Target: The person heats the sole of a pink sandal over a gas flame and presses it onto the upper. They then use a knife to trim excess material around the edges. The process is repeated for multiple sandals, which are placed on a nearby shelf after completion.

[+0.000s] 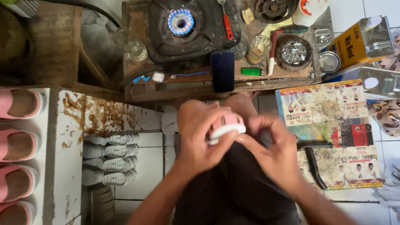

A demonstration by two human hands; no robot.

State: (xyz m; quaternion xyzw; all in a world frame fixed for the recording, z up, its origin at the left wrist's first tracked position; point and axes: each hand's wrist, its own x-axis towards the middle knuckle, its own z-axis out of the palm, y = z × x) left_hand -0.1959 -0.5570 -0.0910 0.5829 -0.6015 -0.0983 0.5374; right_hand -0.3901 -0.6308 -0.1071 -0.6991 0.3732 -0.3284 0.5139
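Pink shoe (227,125) clamped by left hand (200,133), sole pinched by right hand (271,143) (firm, even pressure advised).

Small shoe-repair/assembly wkshop, floor-level: lit gas burner (180,21) on stained wooden bench (187,89), glue tin (361,43) at bench's right edge, stacked white soles (110,163) on tile floor, pink shoes (18,158) on shelf at left.
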